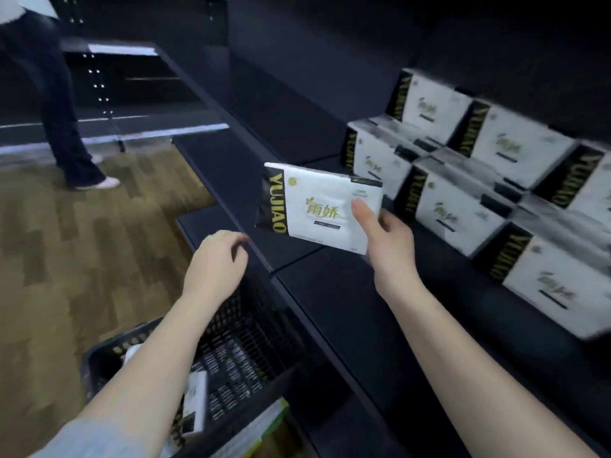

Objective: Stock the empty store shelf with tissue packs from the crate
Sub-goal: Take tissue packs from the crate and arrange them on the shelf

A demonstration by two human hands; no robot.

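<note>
Tissue pack (317,206) held over dark shelf (330,279), right hand (386,239) pinching its corner, thumb on front. Left hand (218,259) loosely curled, holding nothing, above crate (109,352). Best placement, judging by stocked packs (459,209): label outward, flush beside row.

The right hand (385,239) is reaching forward, thumb up, pinching something; the left hand (216,259) is hanging loosely curled, holding nothing.
</note>
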